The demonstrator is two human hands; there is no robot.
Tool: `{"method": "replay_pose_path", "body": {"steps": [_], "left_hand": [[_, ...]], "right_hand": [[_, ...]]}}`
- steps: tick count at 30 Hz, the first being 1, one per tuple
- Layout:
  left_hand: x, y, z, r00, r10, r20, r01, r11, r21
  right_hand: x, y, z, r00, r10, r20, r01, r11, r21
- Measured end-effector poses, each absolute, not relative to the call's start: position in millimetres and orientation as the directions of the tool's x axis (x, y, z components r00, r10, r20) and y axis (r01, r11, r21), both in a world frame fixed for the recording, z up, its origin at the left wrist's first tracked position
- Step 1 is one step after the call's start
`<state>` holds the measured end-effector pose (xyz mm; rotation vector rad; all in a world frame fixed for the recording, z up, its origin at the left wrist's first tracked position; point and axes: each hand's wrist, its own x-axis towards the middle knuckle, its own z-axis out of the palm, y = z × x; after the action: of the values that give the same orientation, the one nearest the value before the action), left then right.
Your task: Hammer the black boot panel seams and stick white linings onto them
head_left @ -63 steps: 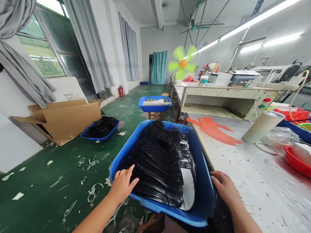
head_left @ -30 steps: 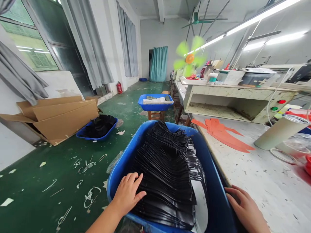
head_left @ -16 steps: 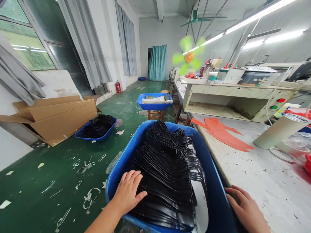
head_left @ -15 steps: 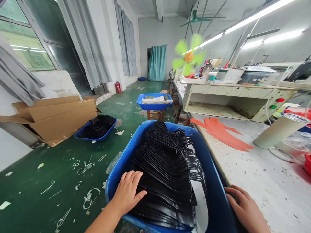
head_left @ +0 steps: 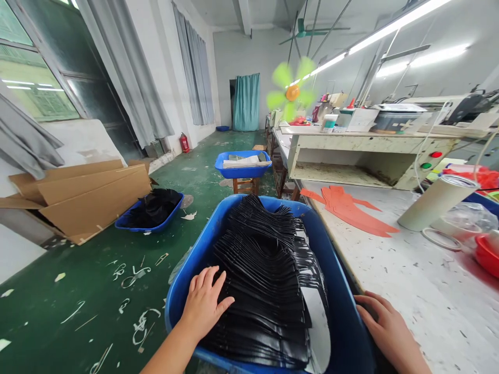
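A large blue plastic tub (head_left: 341,306) stands in front of me, with a packed row of thin, glossy black pieces (head_left: 261,280) fanned inside it. My left hand (head_left: 205,301) rests with fingers spread on the near left side of these pieces and holds nothing. Along the tub's right side, my right hand (head_left: 384,322) lies at the edge of the white worktable (head_left: 432,280). Its thumb is apart from the fingers and nothing shows in its grasp. A pale flat piece (head_left: 318,324) sits upright beside the black stack, at its right.
Orange cut pieces (head_left: 346,210) and a beige roll (head_left: 438,202) lie on the worktable. To the left, a smaller blue tub (head_left: 156,227) of black material sits by a cardboard box (head_left: 93,197). Farther off, another blue tub (head_left: 244,170) rests on a stool. A green fan (head_left: 292,92) spins.
The view has turned slightly to the right, so the surroundings appear farther left. My left hand's fingers are a little more spread on the black pieces. My right hand stays at the table edge.
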<state>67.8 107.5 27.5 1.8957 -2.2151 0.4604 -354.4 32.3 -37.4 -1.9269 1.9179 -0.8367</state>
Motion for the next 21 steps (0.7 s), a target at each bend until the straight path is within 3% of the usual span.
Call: {"method": "replay_pose_path", "body": {"steps": [4,13,21], "left_hand": [[65,101,32,-0.251,-0.923,0.292,-0.961,0.204,-0.185],[64,83,45,-0.276,-0.943,0.188,-0.957,0.25,-0.149],[66,90,29,-0.251,-0.916,0.314,-0.968,0.232,-0.097]], "right_hand": [[-354,32,-36,-0.05,-0.979,0.199,-0.8,-0.08,-0.594],[-351,31,-30,-0.068,-0.977,0.201,-0.787,-0.071,-0.612],[-349,32,-24,-0.062,-0.983,0.172,-0.776,-0.061,-0.627]]}}
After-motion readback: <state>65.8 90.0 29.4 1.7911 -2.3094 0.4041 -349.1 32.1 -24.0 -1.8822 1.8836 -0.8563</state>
